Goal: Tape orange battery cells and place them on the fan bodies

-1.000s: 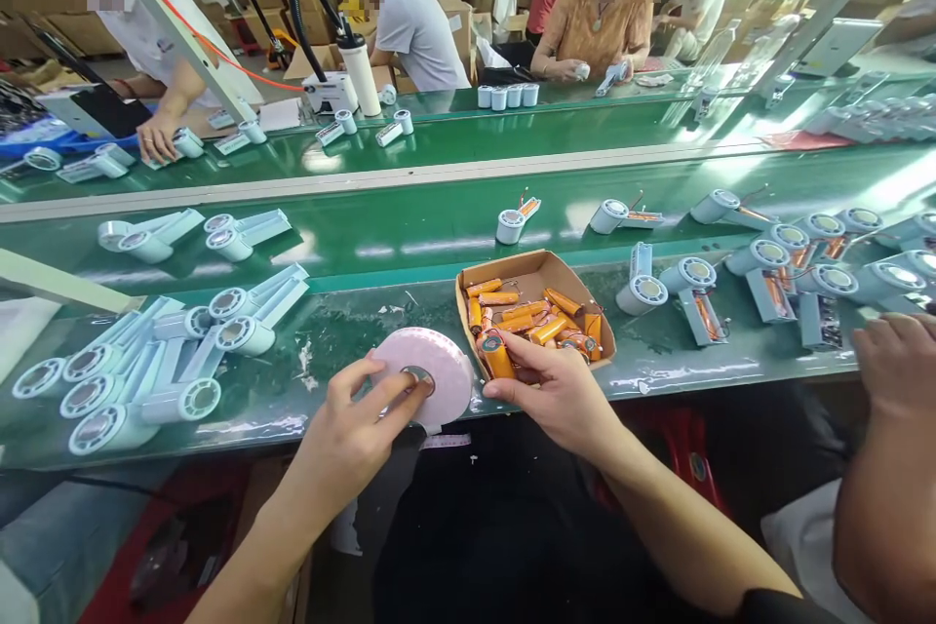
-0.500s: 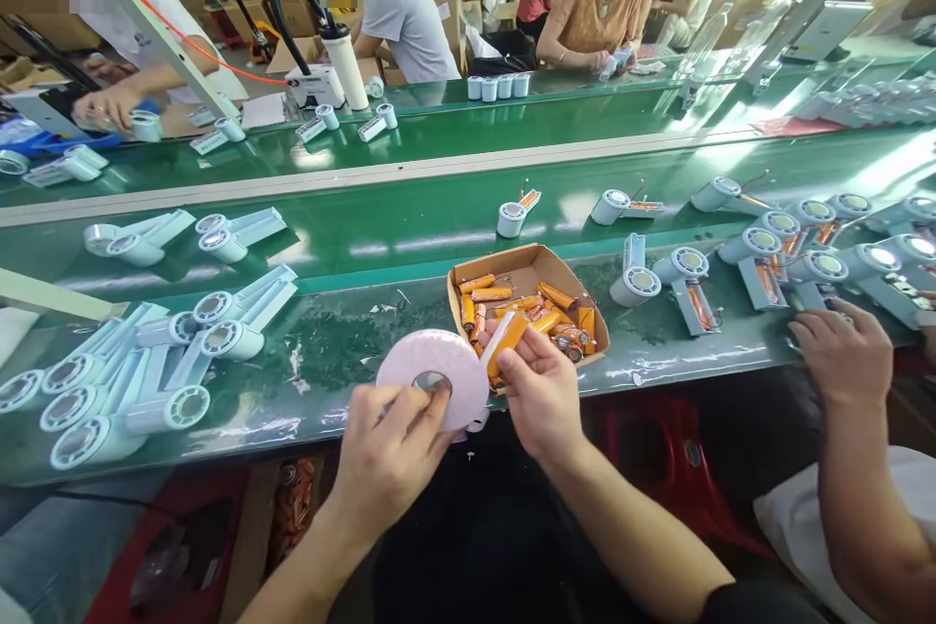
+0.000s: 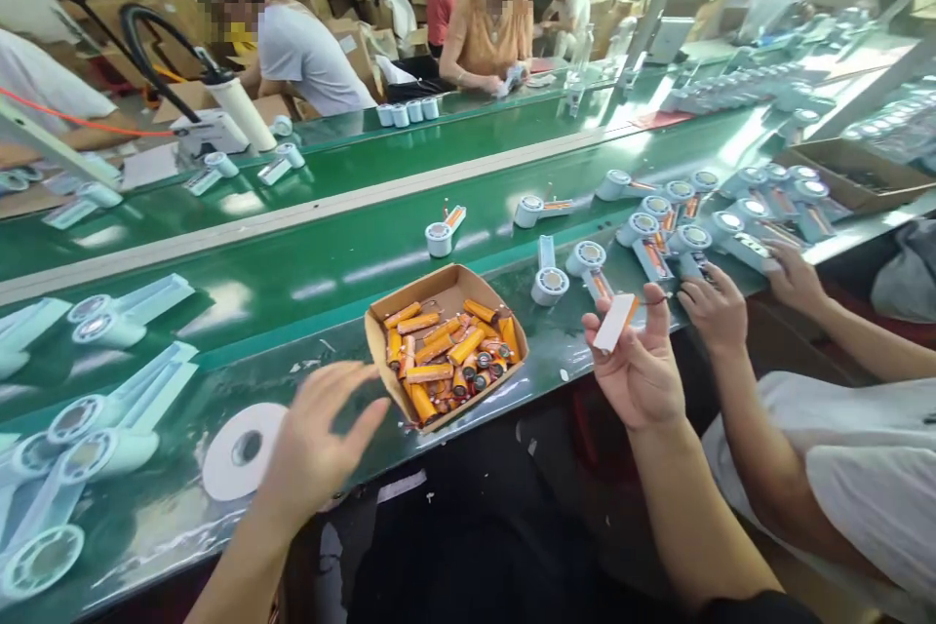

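Observation:
Between the fingers of my right hand [image 3: 640,366] is an orange battery [image 3: 618,322] with a white strip of tape along its face. My left hand [image 3: 322,439] is empty, its thumb and fingers apart, just left of an open cardboard box [image 3: 380,341]. Several orange batteries [image 3: 446,341] with wires lie in that box. The tape roll [image 3: 245,450] lies flat on the bench, left of my left hand, its edge partly covered by the wrist.
Pale blue fan housings [image 3: 95,439] are heaped on the left. More housings [image 3: 647,229] with batteries stand on the right, where a co-worker's hands [image 3: 713,312] are at work. A green conveyor belt [image 3: 329,263] runs behind the box. Other people sit across it.
My left hand has let go of the tape roll, which now lies on the bench. My right hand has moved right with the battery, its taped face now showing. The view has swung right.

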Motion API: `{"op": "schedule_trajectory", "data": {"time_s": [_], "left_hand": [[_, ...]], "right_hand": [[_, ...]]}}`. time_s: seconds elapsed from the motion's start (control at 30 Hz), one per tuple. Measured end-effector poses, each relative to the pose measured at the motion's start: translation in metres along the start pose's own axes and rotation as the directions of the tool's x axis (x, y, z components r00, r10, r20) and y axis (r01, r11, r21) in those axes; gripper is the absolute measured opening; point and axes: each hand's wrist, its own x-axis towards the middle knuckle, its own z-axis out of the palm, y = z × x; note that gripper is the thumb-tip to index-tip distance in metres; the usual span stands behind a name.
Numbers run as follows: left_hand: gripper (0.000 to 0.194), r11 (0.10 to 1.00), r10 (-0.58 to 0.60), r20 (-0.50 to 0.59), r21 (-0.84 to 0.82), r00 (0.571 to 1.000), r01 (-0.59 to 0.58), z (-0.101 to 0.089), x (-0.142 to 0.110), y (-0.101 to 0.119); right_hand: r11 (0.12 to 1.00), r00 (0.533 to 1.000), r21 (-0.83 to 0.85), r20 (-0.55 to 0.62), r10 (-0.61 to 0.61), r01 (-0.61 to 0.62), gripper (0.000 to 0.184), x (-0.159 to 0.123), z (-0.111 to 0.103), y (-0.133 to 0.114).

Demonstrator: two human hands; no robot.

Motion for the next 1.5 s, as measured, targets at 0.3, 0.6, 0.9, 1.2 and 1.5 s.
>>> {"op": "schedule_trajectory", "data": {"time_s": [0.3,0.6,0.9,1.2,1.5], "left_hand": [[0.062,0.945,0.02,0.73,0.209,0.683,-0.251,0.158,0.233,0.192],[0.044,0.924,0.039,0.843,0.175,0.537,-0.341,0.088,0.279,0.094],[0.028,0.887,-0.125,0.688,0.4,0.715,-0.23,0.045,0.254,-0.071],[0.022,0.955,-0.204,0.672,0.296,0.712,-0.006,0.078,0.26,-0.111],[0.025,0.963,-0.201,0.522,0.259,0.829,0.07,0.082,0.26,-0.101]], "right_hand": [[0.995,0.987,-0.021,-0.126,-0.104,0.102,0.046,-0.011,-0.007,-0.024],[0.989,0.982,-0.114,-0.151,-0.114,0.097,0.045,-0.002,-0.044,-0.039],[0.978,0.972,-0.198,0.232,-0.018,0.066,0.045,0.108,0.096,0.029],[0.571,0.764,-0.756,0.563,0.315,0.322,0.023,0.179,0.201,0.121],[0.355,0.838,-0.868,0.457,0.297,0.348,0.03,0.164,0.226,0.106]]}}
